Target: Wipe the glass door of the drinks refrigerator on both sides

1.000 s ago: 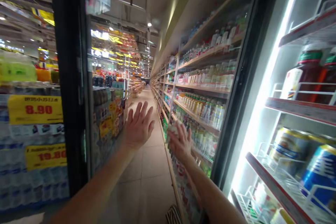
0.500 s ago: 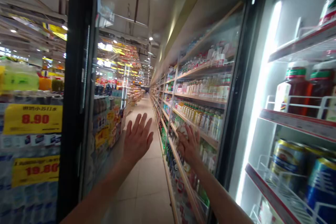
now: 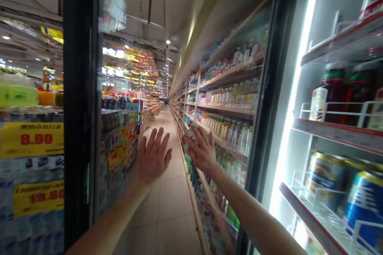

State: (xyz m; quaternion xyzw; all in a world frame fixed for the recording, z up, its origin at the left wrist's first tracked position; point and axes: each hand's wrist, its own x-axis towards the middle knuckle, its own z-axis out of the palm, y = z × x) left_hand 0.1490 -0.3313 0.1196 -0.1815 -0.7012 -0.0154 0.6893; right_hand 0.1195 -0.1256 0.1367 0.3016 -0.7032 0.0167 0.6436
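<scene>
My left hand [image 3: 154,155] is open with fingers spread, its palm flat against the glass of the open cooler door [image 3: 119,99]. My right hand [image 3: 201,148] is closed around a small pale, crumpled thing, perhaps a cloth or tissue [image 3: 191,133], pressed to the same pane. Through the glass I see the aisle and long shelves of bottles [image 3: 230,127]. The door's black frame [image 3: 78,103] stands at the left.
The lit cooler interior [image 3: 338,127] is on my right, with wire shelves holding dark bottles [image 3: 332,87] and large cans [image 3: 326,173]. Yellow price tags [image 3: 32,139] and stacked water packs sit at the left. A tiled aisle floor [image 3: 170,207] runs ahead.
My right hand has moved left and up across the glass with the pale wad. My left hand has stayed flat on the pane, shifting slightly down.
</scene>
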